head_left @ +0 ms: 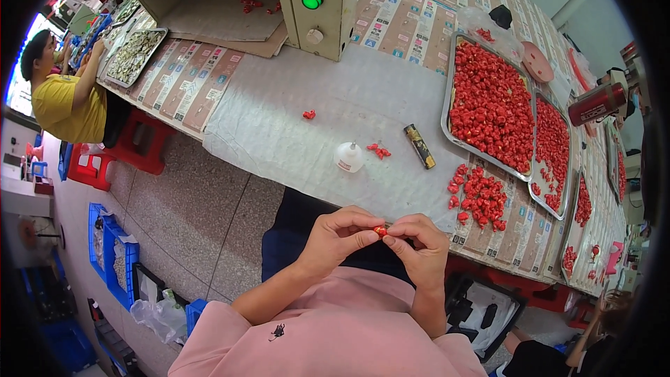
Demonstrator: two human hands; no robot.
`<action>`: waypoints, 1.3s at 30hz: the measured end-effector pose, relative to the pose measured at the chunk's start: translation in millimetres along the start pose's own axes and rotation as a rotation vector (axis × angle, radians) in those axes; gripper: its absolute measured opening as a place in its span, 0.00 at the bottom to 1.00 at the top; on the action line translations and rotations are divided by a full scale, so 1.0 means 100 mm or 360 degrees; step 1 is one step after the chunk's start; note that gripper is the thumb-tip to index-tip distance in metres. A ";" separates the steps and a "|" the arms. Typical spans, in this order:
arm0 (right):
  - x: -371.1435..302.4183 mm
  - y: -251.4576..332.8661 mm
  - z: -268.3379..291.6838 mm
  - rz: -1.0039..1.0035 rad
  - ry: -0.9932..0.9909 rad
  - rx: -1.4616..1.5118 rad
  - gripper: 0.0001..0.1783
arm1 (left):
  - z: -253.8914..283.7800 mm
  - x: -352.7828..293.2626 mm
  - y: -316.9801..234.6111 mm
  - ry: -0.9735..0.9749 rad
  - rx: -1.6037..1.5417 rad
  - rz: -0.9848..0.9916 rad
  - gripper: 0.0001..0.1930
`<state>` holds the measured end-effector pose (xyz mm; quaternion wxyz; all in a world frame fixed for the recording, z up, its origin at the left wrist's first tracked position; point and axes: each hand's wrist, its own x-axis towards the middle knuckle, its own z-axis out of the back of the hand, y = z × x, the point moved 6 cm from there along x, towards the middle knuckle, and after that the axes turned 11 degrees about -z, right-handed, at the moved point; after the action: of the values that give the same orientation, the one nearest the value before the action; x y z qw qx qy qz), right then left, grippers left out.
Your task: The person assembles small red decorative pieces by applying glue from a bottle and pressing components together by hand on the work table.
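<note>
Between the fingertips of both hands sits a small red piece [380, 231] with a bit of yellow on it; its exact kind is too small to tell. My left hand [342, 232] pinches it from the left, and my right hand [417, 241] grips it from the right, just in front of the table edge. Beyond them on the grey sheet [279, 119] stand a small white squeeze bottle [349, 158] with a thin tip and a dark tube [419, 146] lying slantwise. A few red pieces [379, 151] lie between these two, and another red piece [309, 115] rests farther left.
A loose pile of red pieces [483, 197] lies right of the sheet. Metal trays [447, 108] full of such pieces stand behind it. A beige machine [317, 24] with lit buttons rises at the back. At far left sits a person in yellow [70, 108]; a red flask [597, 103] is at right.
</note>
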<state>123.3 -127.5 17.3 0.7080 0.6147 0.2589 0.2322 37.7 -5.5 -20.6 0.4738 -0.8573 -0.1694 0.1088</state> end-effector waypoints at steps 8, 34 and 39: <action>0.00 -0.01 0.01 -0.0047 0.0003 0.0088 0.08 | -0.01 0.03 -0.07 0.0032 0.0262 -0.0127 0.12; -0.03 -0.09 0.01 -0.0174 0.0018 0.0270 0.10 | -0.11 0.02 -0.17 0.0106 0.0699 -0.0509 0.12; -0.03 -0.11 0.02 -0.0233 0.0021 0.0296 0.09 | -0.08 0.03 -0.07 0.0043 0.0449 -0.0318 0.12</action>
<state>122.6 -132.2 7.1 0.6611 0.6556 0.3283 0.1590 42.1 -7.2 -10.5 0.6002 -0.7625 -0.2305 0.0722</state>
